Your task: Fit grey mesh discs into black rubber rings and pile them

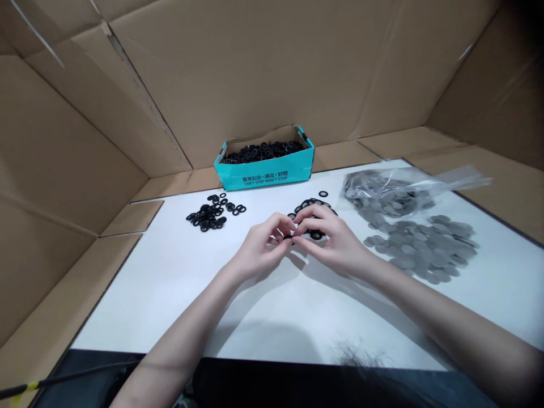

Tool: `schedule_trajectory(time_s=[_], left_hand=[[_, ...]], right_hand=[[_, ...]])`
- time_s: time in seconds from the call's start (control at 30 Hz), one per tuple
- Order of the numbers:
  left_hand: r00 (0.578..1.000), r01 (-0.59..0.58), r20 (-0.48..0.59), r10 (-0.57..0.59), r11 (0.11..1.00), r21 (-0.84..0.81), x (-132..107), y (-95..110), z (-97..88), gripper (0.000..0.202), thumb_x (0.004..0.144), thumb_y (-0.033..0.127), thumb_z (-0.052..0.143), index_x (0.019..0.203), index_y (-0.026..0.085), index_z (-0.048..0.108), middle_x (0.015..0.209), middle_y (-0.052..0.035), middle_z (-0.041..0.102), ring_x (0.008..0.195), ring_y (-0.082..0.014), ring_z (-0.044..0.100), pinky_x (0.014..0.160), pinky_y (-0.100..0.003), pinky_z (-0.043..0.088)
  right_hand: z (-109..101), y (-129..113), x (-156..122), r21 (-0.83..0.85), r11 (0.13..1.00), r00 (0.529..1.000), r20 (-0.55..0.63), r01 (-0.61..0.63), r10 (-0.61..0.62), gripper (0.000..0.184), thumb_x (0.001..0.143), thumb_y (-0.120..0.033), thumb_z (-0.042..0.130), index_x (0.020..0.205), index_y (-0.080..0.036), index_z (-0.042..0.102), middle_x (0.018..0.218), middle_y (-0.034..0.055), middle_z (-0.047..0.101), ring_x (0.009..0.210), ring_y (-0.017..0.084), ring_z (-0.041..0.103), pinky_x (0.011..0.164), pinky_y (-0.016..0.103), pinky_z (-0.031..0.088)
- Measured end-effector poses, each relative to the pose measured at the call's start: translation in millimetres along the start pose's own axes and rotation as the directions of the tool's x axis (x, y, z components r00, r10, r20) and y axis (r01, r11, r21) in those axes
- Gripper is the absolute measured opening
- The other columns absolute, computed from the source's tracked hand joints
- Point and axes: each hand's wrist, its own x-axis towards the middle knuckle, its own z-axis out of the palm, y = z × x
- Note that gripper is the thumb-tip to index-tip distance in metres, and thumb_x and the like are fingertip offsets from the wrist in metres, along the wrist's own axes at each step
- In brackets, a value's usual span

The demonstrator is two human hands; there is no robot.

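My left hand and my right hand meet over the white table, fingertips together. Between them they pinch one small black ring, mostly covered by the fingers; whether a grey disc sits inside it I cannot tell. Just behind my right hand lies a pile of black rings with grey centres, partly hidden by the fingers. Plain black rings are heaped to the left of my hands. Over on the right, thin grey round discs are spread in a loose pile.
A turquoise box full of black rings stands at the back. Behind the disc pile lies a clear plastic bag with more grey discs. Cardboard walls enclose the white table. A black cable crosses the lower left.
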Motion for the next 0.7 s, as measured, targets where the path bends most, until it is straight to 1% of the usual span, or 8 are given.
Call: schedule_trajectory(time_s=[0.1,0.23,0.33,0.43,0.53,0.6,0.7], left_hand=[[1.0,-0.015,0.012,0.015,1.0,-0.017,0,2,-1.4,0.011,0.087,0.018,0.057,0.097,0.02,0.053,0.086,0.0001,0.061,0.077,-0.0106,0.058,0.073,-0.023,0.049],[0.998,-0.01,0.063,0.01,1.0,-0.011,-1,5,-5.3,0.011,0.086,0.02,0.059,0.095,0.02,0.052,0.083,0.0003,0.059,0.075,-0.0105,0.056,0.066,-0.02,0.048],[0.999,-0.002,0.049,0.002,1.0,-0.01,-1,5,-6.7,0.011,0.087,0.021,0.059,0.097,0.02,0.054,0.083,-0.0002,0.06,0.074,-0.01,0.056,0.065,-0.02,0.048],[1.0,-0.023,0.021,0.023,0.999,-0.038,0,2,-6.6,0.022,0.085,0.022,0.064,0.106,0.02,0.055,0.09,-0.0014,0.062,0.073,-0.0091,0.058,0.067,-0.02,0.052],[0.993,-0.115,-0.032,0.114,0.992,-0.046,1,-2,-6.1,0.034,0.082,0.02,0.07,0.112,0.021,0.055,0.102,-0.0037,0.064,0.081,-0.0103,0.062,0.075,-0.023,0.057],[0.976,-0.207,-0.075,0.205,0.978,-0.021,1,-5,-5.3,0.034,0.082,0.02,0.072,0.112,0.022,0.056,0.106,-0.0048,0.064,0.086,-0.0119,0.064,0.078,-0.024,0.059],[0.941,-0.315,-0.122,0.316,0.949,0.027,2,-6,-3.2,0.034,0.083,0.022,0.073,0.112,0.022,0.056,0.105,-0.0044,0.065,0.086,-0.0122,0.066,0.077,-0.024,0.06]], right_hand=[[1,-1,-1,0.049,0.999,1.0,-0.007,0.001,0.0,0.012,0.085,-0.019,0.062,0.073,-0.021,0.061,0.098,0.0078,0.062,0.094,0.023,0.061,0.084,0.042,0.049],[3,-3,-2,0.051,0.998,0.998,-0.054,0.034,-0.031,0.013,0.083,-0.018,0.062,0.071,-0.021,0.058,0.096,0.0072,0.06,0.094,0.023,0.06,0.085,0.041,0.048],[4,-2,-2,0.068,0.998,0.997,-0.075,0.007,-0.002,0.012,0.083,-0.019,0.063,0.072,-0.021,0.059,0.094,0.0067,0.059,0.093,0.022,0.061,0.085,0.041,0.048],[3,1,-1,0.135,0.987,0.994,-0.047,-0.09,0.098,0.012,0.084,-0.024,0.063,0.073,-0.021,0.062,0.093,0.0065,0.06,0.09,0.021,0.061,0.081,0.038,0.048],[2,4,2,0.243,0.942,0.973,0.034,-0.232,0.23,0.017,0.083,-0.034,0.065,0.073,-0.02,0.064,0.094,0.0074,0.061,0.088,0.021,0.06,0.073,0.035,0.046],[1,3,3,0.344,0.876,0.941,0.111,-0.339,0.32,0.024,0.081,-0.042,0.067,0.074,-0.019,0.066,0.096,0.008,0.062,0.086,0.021,0.059,0.067,0.033,0.045],[0,-1,4,0.483,0.736,0.88,0.218,-0.474,0.423,0.032,0.078,-0.05,0.067,0.075,-0.019,0.067,0.099,0.0075,0.06,0.082,0.019,0.057,0.061,0.03,0.043]])
